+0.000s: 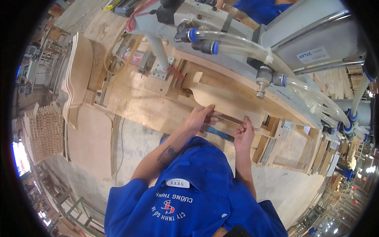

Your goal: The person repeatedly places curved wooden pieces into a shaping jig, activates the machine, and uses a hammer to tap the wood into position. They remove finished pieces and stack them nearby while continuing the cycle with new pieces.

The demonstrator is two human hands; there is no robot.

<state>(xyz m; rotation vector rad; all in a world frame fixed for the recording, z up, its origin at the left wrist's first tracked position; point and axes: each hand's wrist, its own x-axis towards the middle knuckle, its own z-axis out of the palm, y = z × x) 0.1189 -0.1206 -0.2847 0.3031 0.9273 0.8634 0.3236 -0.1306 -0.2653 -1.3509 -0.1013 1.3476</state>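
A pale, curved plywood panel lies in a wooden frame under the machine's crossbeam. Its near edge faces me. My left hand is closed on that edge left of its middle, thumb on top and fingers curled beneath. Farther right along the same edge, my right hand has its thumb and fingers pinched together at the panel. Part of the fingers of both hands is hidden below the edge.
Air cylinders and clear hoses with blue-ringed fittings hang over the far right. Curved plywood sheets stand at the left, beside a flat board and a stack of wooden pieces. A grey post rises behind the bench.
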